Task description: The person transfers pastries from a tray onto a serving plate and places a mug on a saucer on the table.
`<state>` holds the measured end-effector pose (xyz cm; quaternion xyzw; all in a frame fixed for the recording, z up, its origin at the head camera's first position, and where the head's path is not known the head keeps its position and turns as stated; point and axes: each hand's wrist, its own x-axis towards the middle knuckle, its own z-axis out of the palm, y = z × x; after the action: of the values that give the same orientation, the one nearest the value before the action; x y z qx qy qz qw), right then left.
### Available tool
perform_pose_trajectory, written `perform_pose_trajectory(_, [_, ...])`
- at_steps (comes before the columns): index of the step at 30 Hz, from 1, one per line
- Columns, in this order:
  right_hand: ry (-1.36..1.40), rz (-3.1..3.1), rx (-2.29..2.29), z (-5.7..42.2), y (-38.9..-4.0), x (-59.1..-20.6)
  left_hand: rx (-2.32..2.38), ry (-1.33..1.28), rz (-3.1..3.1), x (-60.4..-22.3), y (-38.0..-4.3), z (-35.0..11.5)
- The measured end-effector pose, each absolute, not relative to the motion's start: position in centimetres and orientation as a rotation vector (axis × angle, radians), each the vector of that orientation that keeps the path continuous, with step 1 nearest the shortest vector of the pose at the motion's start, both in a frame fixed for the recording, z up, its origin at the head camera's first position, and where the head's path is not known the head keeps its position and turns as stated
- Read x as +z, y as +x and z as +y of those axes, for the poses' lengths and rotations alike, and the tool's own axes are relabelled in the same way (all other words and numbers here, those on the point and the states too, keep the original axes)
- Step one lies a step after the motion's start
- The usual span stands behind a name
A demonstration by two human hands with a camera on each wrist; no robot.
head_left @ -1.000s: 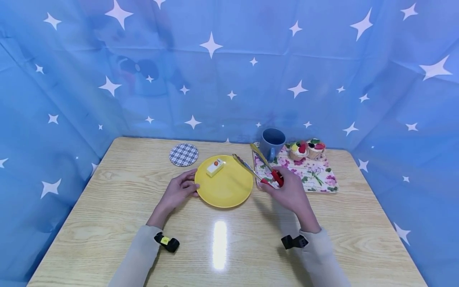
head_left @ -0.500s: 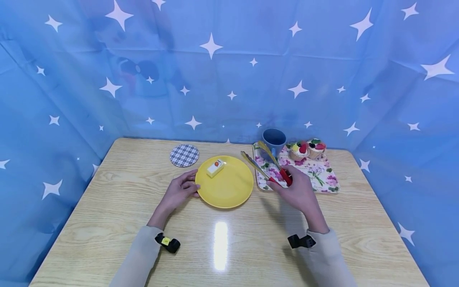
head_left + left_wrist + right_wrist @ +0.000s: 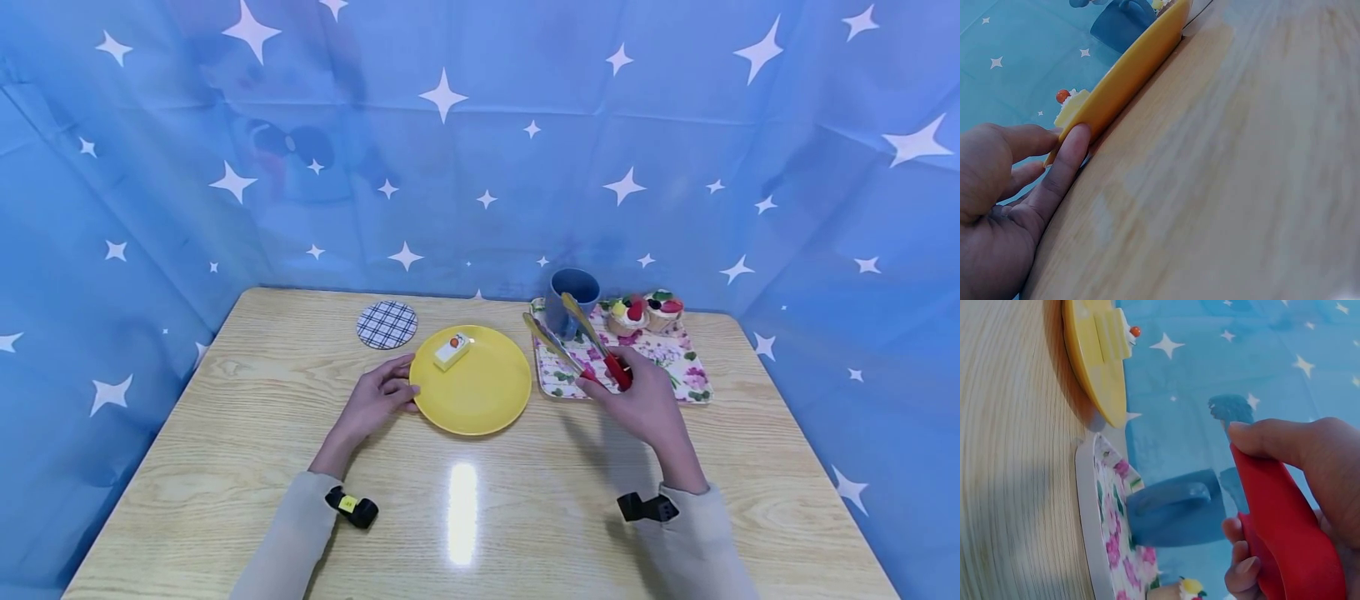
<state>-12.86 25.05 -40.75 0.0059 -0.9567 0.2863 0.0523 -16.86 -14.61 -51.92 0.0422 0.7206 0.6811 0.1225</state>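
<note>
In the head view my left hand [image 3: 378, 392] pinches the left rim of a yellow plate [image 3: 487, 400], thumb and fingers on either side of the edge. A small cake slice [image 3: 452, 352] with an orange-red ball on top sits on the plate's upper left. My right hand [image 3: 645, 396] grips tongs by their red handles [image 3: 1285, 519]. The tongs' two metal arms are spread apart, tips up and left, with nothing between them. They overlap the flowered tray [image 3: 675, 385] and the blue mug [image 3: 574, 287] in the head view.
Two fruit-topped cupcakes [image 3: 647, 312] stand on the tray's back part, right of the mug. A round checked coaster [image 3: 386, 325] lies behind the plate to the left. Behind the wooden table [image 3: 225, 467] hangs a blue star-patterned curtain [image 3: 480, 150].
My right hand has moved rightward with the spread tongs, away from the plate and over the tray. My left hand and the plate stay in the same place.
</note>
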Motion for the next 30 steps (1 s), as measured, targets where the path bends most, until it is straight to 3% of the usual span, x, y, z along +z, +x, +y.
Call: perform_pose_trajectory(30, [-0.163,-2.957,0.808,29.4,-11.7,-41.2,1.933,0.113,2.194,-51.9,-16.8,-14.7])
